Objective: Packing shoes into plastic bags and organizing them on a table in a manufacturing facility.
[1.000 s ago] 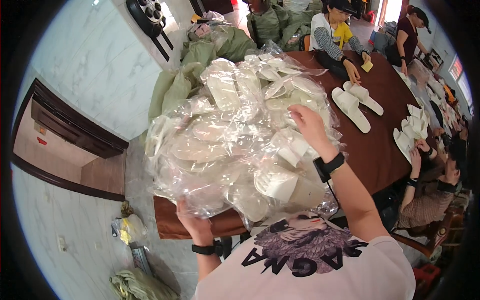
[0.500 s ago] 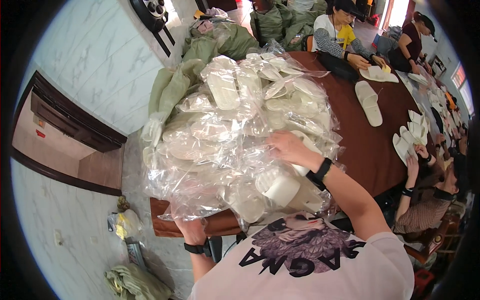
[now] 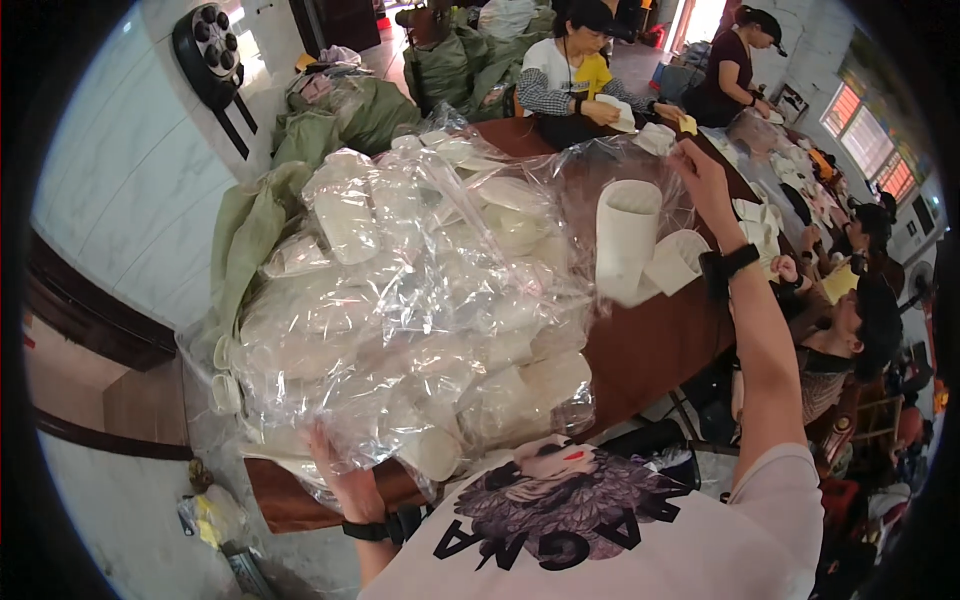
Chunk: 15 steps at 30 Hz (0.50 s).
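A large clear plastic bag [image 3: 420, 300] full of pale slippers lies heaped on the brown-covered table. My right hand [image 3: 705, 180] is raised at the far right with its fingers pinched on the bag's stretched plastic. Below that hand, several white slippers stand or lie by the bag's right side, among them an upright slipper [image 3: 626, 235] and a tilted slipper [image 3: 676, 262]. At the heap's near left corner, my left hand [image 3: 345, 480] holds the bag's edge; its fingertips are partly hidden by shiny plastic.
The brown table cover [image 3: 650, 340] shows right of the heap. Green sacks [image 3: 350, 115] stand behind it, by a marbled wall. Across the table a co-worker [image 3: 575, 75] handles a white piece; other people sit along the right. A plastic bag [image 3: 215, 520] lies on the floor at left.
My right hand has moved from the heap's right side out to the far right, pulling plastic. My left hand stays at the near left corner. The view has shifted rightward.
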Available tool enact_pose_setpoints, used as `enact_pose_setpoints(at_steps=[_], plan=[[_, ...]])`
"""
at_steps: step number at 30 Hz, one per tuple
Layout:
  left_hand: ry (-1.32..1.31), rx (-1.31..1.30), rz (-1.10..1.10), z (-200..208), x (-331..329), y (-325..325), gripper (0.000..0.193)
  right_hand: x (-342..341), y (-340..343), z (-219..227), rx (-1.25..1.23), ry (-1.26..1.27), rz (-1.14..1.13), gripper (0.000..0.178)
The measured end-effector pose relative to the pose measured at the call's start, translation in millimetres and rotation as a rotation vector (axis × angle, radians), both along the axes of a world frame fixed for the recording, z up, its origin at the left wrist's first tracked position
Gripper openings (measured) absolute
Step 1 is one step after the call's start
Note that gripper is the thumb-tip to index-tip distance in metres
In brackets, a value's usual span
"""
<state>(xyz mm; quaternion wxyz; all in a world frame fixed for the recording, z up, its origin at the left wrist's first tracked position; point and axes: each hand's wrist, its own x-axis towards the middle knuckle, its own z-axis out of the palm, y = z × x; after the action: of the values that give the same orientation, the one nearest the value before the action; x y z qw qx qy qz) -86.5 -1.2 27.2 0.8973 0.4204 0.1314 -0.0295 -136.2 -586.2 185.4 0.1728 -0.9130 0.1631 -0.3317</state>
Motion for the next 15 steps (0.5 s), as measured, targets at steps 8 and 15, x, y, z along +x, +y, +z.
enact_pose_setpoints(at_steps=[8, 15], plan=[[-0.026, 0.264, 0.022, -8, -9, -10, 0.029, 24, -68, 61, -0.121, -0.404, -0.239, 0.023], [0.088, 0.371, -0.264, -23, -13, -12, 0.029, 58, -11, 114, -0.125, -0.253, 0.317, 0.025]])
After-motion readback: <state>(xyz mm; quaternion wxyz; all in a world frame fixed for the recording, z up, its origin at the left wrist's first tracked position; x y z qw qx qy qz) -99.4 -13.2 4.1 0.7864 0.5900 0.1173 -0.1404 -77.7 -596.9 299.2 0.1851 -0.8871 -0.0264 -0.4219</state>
